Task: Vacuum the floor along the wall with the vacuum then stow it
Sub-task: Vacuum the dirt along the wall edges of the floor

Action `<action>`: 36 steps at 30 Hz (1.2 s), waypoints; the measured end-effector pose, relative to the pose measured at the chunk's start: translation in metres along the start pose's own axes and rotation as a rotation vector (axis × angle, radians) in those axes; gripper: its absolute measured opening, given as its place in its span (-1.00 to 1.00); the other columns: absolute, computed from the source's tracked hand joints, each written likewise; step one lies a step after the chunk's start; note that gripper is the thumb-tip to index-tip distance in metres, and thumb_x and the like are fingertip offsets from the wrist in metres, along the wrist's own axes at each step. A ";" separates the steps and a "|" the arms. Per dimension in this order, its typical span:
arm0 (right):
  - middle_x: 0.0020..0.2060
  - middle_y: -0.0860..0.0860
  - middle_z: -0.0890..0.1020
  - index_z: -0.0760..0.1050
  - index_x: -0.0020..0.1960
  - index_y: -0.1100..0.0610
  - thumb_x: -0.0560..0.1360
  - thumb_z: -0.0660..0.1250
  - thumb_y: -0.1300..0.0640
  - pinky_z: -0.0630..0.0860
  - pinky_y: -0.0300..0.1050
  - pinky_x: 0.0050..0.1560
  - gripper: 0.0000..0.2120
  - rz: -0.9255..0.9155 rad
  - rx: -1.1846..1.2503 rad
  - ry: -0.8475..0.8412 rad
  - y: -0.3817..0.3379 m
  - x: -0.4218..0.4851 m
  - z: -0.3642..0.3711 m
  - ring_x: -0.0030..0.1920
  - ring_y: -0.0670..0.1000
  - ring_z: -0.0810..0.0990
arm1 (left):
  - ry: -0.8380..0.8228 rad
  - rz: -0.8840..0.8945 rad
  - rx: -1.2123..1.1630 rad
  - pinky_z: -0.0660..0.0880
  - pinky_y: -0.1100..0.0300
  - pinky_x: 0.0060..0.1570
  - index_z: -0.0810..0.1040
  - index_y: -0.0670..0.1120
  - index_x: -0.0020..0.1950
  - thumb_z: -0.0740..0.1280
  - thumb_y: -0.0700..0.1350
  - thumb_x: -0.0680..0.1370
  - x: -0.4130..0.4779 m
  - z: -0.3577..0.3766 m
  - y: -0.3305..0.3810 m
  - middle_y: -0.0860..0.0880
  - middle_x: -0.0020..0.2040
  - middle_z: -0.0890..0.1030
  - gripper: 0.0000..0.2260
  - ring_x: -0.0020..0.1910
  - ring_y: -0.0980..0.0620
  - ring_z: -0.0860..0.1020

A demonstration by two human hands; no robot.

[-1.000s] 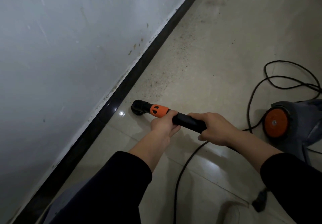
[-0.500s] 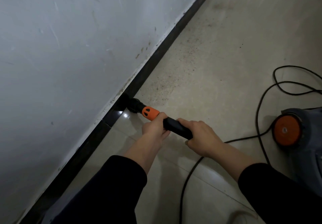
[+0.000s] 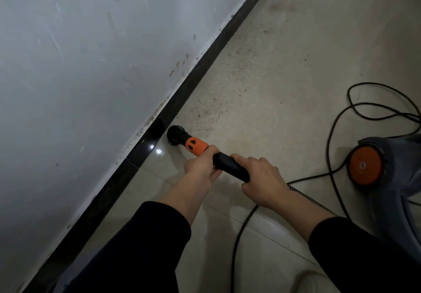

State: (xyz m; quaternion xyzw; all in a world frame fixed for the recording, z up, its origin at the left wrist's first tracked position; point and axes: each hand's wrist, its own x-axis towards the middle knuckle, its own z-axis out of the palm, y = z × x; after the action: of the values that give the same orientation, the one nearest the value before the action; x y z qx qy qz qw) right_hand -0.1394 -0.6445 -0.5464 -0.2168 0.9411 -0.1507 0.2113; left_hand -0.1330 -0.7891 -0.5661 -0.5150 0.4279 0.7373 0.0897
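Note:
A black vacuum wand (image 3: 230, 166) with an orange collar (image 3: 196, 147) ends in a round black brush nozzle (image 3: 175, 134). The nozzle sits on the beige tile floor right beside the black baseboard (image 3: 200, 64). My left hand (image 3: 200, 167) grips the wand just behind the orange collar. My right hand (image 3: 262, 181) grips it further back, where the ribbed hose (image 3: 303, 196) begins. The grey vacuum body (image 3: 391, 178) with an orange wheel (image 3: 365, 165) stands on the floor at the right.
Brown specks of dirt (image 3: 218, 101) lie scattered on the floor along the baseboard beyond the nozzle. A black power cord (image 3: 364, 108) loops over the floor at right and runs under my right arm. The scuffed white wall (image 3: 91, 64) fills the left.
The nozzle pushed in against the baseboard, then pulled a little back from it and moved along the wall toward the dirt. Both hands kept their grip on the wand.

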 end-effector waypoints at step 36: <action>-0.15 -0.07 0.45 0.28 0.41 -0.13 0.38 0.25 0.25 0.39 -0.07 -0.12 -0.36 0.108 0.022 0.104 0.072 -0.033 -0.030 -0.10 0.05 0.42 | -0.166 0.009 0.049 0.59 0.29 -0.36 0.52 -0.28 0.14 0.48 -0.16 0.46 -0.029 0.075 -0.030 -0.21 0.01 0.64 -0.67 -0.14 -0.03 0.65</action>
State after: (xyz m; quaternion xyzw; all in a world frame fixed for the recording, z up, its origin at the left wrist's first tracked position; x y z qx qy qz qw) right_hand -0.1513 -0.5607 -0.5363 -0.1553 0.9594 -0.1604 0.1723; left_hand -0.1537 -0.7074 -0.5499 -0.4480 0.4392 0.7671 0.1342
